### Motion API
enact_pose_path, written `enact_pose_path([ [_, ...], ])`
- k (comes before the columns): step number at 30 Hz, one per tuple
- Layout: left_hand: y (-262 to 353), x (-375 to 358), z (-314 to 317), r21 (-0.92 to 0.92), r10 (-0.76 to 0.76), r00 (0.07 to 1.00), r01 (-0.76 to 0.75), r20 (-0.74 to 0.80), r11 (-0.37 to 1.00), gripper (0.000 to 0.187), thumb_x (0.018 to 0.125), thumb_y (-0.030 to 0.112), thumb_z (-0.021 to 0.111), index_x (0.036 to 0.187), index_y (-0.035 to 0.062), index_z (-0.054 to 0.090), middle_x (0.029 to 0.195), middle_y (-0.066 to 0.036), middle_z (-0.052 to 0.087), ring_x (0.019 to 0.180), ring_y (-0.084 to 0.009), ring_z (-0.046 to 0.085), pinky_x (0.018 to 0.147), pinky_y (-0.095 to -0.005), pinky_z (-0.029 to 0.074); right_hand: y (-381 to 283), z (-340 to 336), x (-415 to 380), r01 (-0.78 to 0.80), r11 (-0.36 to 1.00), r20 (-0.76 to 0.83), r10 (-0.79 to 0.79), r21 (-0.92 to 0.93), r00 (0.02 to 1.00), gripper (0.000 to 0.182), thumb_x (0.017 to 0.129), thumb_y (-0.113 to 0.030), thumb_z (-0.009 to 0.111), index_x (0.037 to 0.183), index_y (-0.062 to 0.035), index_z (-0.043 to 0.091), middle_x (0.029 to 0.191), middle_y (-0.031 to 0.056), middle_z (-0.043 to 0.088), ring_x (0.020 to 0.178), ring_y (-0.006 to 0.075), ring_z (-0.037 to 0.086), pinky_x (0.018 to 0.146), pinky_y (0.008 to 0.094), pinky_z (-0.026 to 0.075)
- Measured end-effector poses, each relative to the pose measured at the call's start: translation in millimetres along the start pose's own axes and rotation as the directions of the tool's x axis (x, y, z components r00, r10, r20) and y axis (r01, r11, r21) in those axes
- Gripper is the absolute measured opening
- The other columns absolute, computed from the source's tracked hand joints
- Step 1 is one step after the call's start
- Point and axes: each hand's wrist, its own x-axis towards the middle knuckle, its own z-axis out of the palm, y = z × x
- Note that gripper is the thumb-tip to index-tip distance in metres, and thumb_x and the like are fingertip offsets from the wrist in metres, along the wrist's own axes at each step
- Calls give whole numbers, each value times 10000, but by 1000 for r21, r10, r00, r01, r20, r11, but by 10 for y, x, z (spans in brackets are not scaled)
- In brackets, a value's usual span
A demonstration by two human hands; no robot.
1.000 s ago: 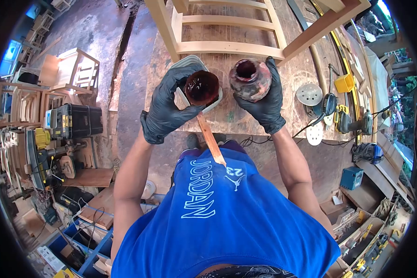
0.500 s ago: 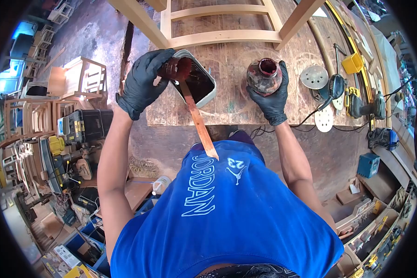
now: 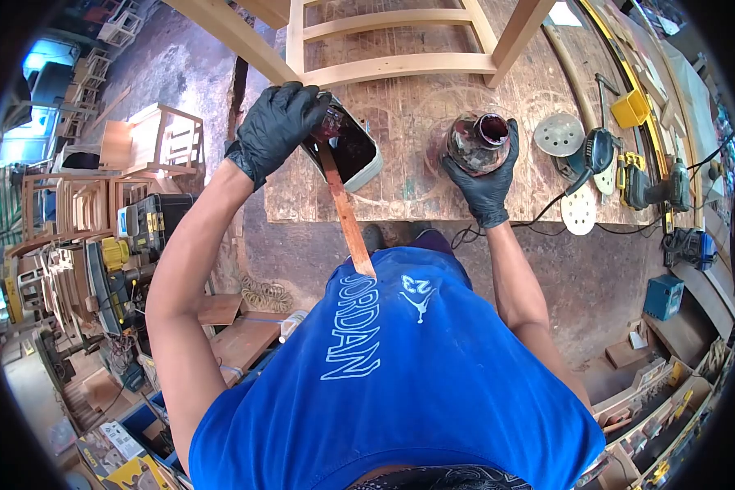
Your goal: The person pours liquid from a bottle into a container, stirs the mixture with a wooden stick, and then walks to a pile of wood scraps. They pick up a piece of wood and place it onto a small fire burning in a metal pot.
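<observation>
Both my hands wear black gloves. My left hand [image 3: 276, 129] grips a small dark-red cup [image 3: 328, 124], tipped over a grey tray [image 3: 366, 169] that holds dark red liquid. A long wooden stir stick [image 3: 347, 222] leans out of the tray toward my chest. My right hand [image 3: 488, 181] holds a stained round jar [image 3: 475, 142] with an open mouth, resting on the worn wooden workbench [image 3: 420, 184], apart from the tray.
A bare wooden chair frame [image 3: 384, 49] lies on the bench beyond the tray. Sanding discs [image 3: 559, 134], a corded sander [image 3: 594, 155] and a yellow power tool [image 3: 641, 188] sit at right. Toolboxes, chair parts and wood scraps crowd the floor at left.
My left hand has tipped the small cup further over the tray. My right hand has lowered the jar onto the bench, slightly to the right.
</observation>
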Motion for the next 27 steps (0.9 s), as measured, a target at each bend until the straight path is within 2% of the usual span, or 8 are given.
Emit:
enact_pose_path([
  [12,-37,0,-65,-192,-63,997,53,-43,980,556,831,20,645,1376,104,583,1269,-137,607,1168,-357,613,964,-464,525,-185,-272,-16,6,987,137,16,-160,990,1366,667,-340,1004,1634,27,113,1690,271,222,1552,364,317,1269,436,296],
  [14,-8,-66,-5,-184,-109,993,99,-44,978,563,822,-9,639,1373,96,595,1251,-152,617,1135,-369,623,946,-471,530,-294,-491,13,1,988,159,24,-155,987,1213,717,-248,949,1625,36,195,1683,270,259,1551,372,328,1258,436,318],
  [16,-6,-115,74,-233,-166,985,151,-48,961,580,807,-18,657,1373,96,607,1246,-159,627,1137,-372,621,946,-473,531,-275,-806,57,152,940,280,-63,-306,958,1064,746,-152,870,1615,21,281,1664,240,330,1512,365,395,1221,429,374],
  [17,-3,-148,139,-260,-195,978,170,-74,950,605,797,-25,669,1385,98,607,1248,-163,630,1138,-374,620,955,-474,529,-235,-908,73,112,964,238,-53,-242,970,974,742,-97,813,1599,-10,357,1599,208,453,1408,357,510,1159,435,435],
  [20,11,-232,213,-316,-264,960,223,-92,922,698,773,-56,698,1441,111,584,1261,-174,628,1152,-381,617,1000,-478,525,-174,-1164,228,55,796,293,156,-602,943,783,808,-135,775,1540,-115,497,1305,184,665,1196,375,627,1036,462,509],
  [22,33,-238,211,-327,-255,962,212,-96,921,714,768,-57,695,1451,112,576,1258,-177,627,1148,-381,618,999,-478,525,7,-1144,294,131,732,326,131,-669,936,547,860,-199,751,1394,-143,647,1231,147,692,1118,365,668,950,476,547],
  [25,30,-204,189,-305,-225,969,185,-101,934,710,763,-54,696,1444,107,575,1252,-175,629,1130,-378,624,980,-479,530,105,-1013,447,181,696,390,154,-695,908,440,885,-219,719,1320,-164,694,1196,157,702,1057,375,691,891,482,568],
  [27,9,-183,189,-274,-206,974,173,-96,946,700,760,-52,694,1433,104,580,1245,-168,630,1121,-372,628,967,-478,533,203,-942,563,238,621,518,319,-747,793,356,897,-225,703,1245,-155,722,1135,183,707,996,391,705,858,495,574],
])
